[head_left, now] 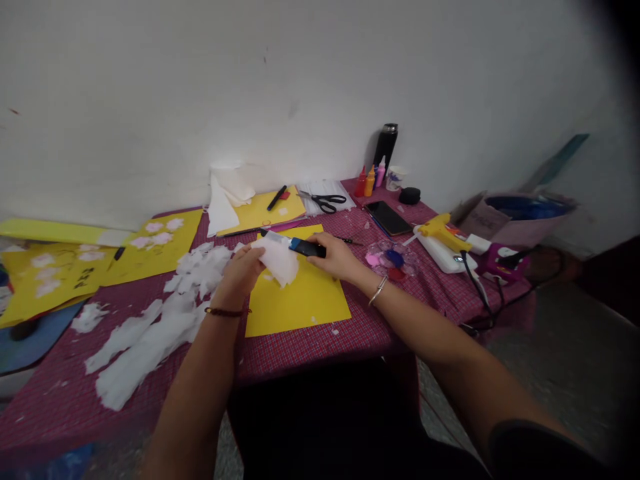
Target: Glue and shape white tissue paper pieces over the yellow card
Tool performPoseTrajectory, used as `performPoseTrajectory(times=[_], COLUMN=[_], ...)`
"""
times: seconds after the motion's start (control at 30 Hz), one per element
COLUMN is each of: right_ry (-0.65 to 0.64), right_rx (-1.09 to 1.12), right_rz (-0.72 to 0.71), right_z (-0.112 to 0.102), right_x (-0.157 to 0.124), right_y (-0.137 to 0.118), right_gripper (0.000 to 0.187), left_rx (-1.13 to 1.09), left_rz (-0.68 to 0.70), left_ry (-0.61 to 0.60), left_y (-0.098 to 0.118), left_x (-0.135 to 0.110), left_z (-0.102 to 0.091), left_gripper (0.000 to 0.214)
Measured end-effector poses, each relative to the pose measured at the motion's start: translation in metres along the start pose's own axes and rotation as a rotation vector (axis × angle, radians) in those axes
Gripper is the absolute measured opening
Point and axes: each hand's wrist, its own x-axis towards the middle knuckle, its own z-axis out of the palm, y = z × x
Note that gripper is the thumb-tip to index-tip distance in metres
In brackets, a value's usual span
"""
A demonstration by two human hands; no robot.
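Between the closed fingers of my left hand (pixel 245 267) is a piece of thin white paper (pixel 280 263), hanging over a yellow sheet (pixel 300 307). My right hand (pixel 335 257) grips a slim black-and-blue tool (pixel 306 247) with a pale front part and a dark tip. That front part lies across the top of the white paper, pointing left; its exact kind is unclear. Small white scraps (pixel 335 331) dot the yellow sheet and the cloth. Torn white paper pieces (pixel 150 347) lie in a heap to the left of my left hand.
Scissors (pixel 325 200), a phone (pixel 389 219), paint bottles (pixel 370 181) and a black flask (pixel 386 143) stand or lie toward the wall. A paint palette (pixel 393 259), yellow glue gun (pixel 443 233) and purple power strip (pixel 505 263) are right. Yellow flower pictures (pixel 165 247) lie left.
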Motion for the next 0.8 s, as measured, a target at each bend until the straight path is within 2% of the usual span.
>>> performPoseTrajectory(times=[0.2,0.33,0.47,0.57,0.7,0.8], right_ry=[-0.01,0.006,0.014,0.02,0.02,0.014], right_rx=[-0.033,-0.04,-0.026,-0.018,0.0,0.007], right_rz=[0.023,0.019,0.011,0.009,-0.004,-0.015], right_z=[-0.006,-0.007,-0.007,-0.007,-0.006,-0.004], right_x=[0.001,0.001,0.0,0.0,-0.001,-0.001], right_y=[0.006,0.005,0.003,0.002,-0.001,-0.003], right_gripper=[0.038,0.036,0.034,0.034,0.033,0.032], left_rx=[0.088,0.196,0.065,0.029,0.092,0.058], left_rz=[0.039,0.152,0.228,0.197,0.109,0.044], left_ry=[-0.001,0.034,0.072,0.035,0.043,0.029], left_y=[0.008,0.008,0.006,0.004,0.001,-0.002], left_x=[0.001,0.0,0.002,0.002,0.0,-0.001], left_z=[-0.007,-0.007,-0.005,-0.004,-0.001,0.004], left_gripper=[0.008,0.011,0.022,0.029,0.018,0.021])
